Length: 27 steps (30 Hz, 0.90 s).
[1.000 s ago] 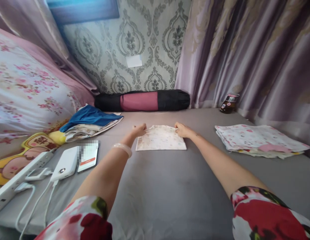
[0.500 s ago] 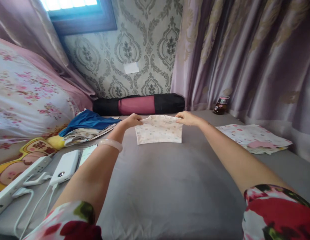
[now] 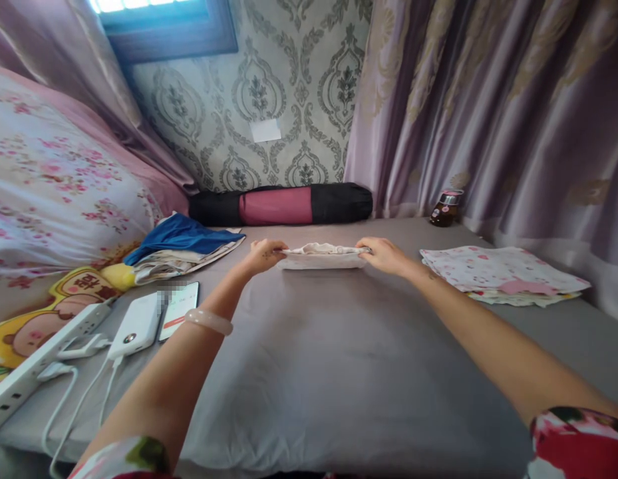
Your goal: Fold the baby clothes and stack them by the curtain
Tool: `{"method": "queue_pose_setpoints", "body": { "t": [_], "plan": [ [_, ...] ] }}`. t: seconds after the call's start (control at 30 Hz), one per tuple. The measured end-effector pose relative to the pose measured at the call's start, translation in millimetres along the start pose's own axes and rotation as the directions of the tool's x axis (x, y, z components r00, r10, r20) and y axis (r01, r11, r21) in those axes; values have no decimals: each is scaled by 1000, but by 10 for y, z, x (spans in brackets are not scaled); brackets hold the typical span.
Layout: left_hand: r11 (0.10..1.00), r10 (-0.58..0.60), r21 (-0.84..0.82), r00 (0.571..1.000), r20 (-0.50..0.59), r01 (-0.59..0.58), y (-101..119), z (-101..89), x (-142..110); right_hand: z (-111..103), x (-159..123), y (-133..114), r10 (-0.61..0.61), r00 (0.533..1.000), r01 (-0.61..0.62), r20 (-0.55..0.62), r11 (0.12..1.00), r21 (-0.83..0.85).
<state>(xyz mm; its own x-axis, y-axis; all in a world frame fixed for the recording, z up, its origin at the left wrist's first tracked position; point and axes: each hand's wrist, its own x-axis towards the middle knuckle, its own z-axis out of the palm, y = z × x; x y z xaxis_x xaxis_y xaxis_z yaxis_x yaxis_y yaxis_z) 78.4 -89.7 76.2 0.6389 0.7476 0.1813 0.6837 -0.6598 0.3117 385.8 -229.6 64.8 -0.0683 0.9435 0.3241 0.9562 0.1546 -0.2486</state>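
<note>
A small cream cloth with a faint print (image 3: 322, 256) lies folded over on the grey bed sheet (image 3: 328, 352). My left hand (image 3: 261, 255) pinches its left end and my right hand (image 3: 383, 254) pinches its right end, both closed on the fabric. The cloth's top layer is doubled over toward me, so it shows as a narrow band between the two hands. A pale bangle (image 3: 209, 321) sits on my left wrist.
A folded floral cloth pile (image 3: 503, 274) lies at the right. A blue cloth on folded fabrics (image 3: 181, 243) lies at the left, with a phone (image 3: 177, 310), a power bank (image 3: 136, 326) and a power strip (image 3: 34, 369). A black and pink roll bag (image 3: 281, 205) and a jar (image 3: 446, 207) stand at the back.
Both hands lifted the cloth's far edge and brought it over toward me, folding the flat cloth in half into a narrow band.
</note>
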Motion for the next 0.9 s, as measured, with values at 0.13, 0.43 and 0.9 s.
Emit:
{"method": "queue_pose_setpoints", "body": {
  "t": [0.13,0.43,0.9],
  "plan": [
    [998,69,2,995,65,-70,-37,109,-174,76,-204,-47,-89,995,89,43,996,-5],
    [975,207,42,965,161,-216,-142,502,-441,346,-593,-114,-148,975,144,168,989,38],
    [983,125,110,978,167,-145,82,550,-666,371,-527,-319,78,952,-65,295,996,-53]
  ]
}}
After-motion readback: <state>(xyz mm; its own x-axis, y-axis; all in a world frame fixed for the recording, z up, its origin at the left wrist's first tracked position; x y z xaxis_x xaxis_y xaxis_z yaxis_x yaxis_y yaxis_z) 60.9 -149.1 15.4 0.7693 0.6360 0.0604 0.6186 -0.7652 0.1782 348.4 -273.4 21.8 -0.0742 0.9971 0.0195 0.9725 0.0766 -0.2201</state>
